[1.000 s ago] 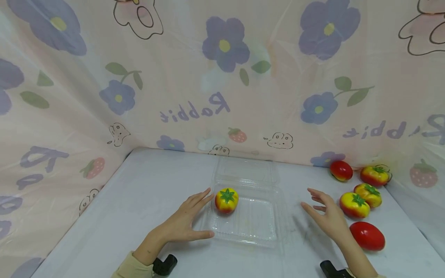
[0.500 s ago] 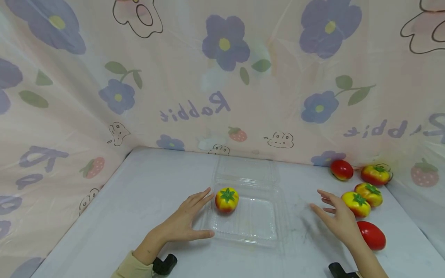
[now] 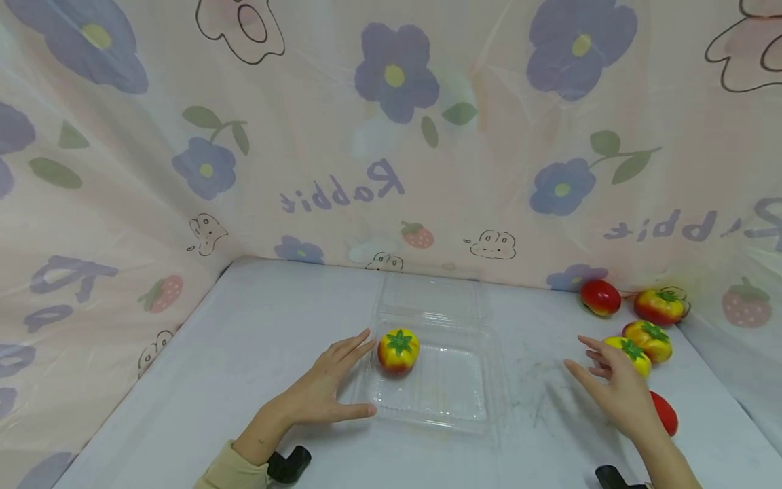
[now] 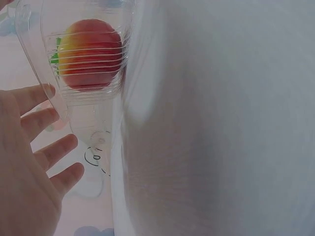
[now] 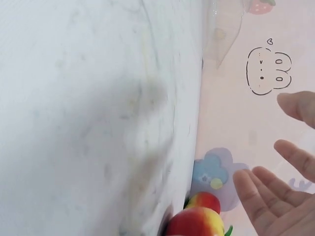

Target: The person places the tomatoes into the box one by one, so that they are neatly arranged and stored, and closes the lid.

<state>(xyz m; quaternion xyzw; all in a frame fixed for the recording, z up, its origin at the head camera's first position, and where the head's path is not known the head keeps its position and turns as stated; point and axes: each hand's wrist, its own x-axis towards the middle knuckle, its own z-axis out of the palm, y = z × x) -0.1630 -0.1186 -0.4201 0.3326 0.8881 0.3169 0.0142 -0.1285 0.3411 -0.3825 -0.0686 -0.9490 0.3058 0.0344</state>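
A clear plastic clamshell box lies with its lid laid back, and a yellow-and-red toy fruit with a green leafy top sits in its left part. My left hand stands at the box's left side, fingers spread; in the left wrist view the fingertips are at the rim. On the right, my right hand hovers over the table, fingers loosely bent and holding nothing. It partly covers a yellow toy fruit and a red oval toy fruit.
Behind the right hand lies another yellow-red toy fruit. At the back right are a red toy fruit and a yellow-red one. A patterned curtain borders the white table at the back and sides.
My right hand has moved to the right, towards the toy fruits, and now hides more of the red oval one. The left hand and the box have stayed in place.
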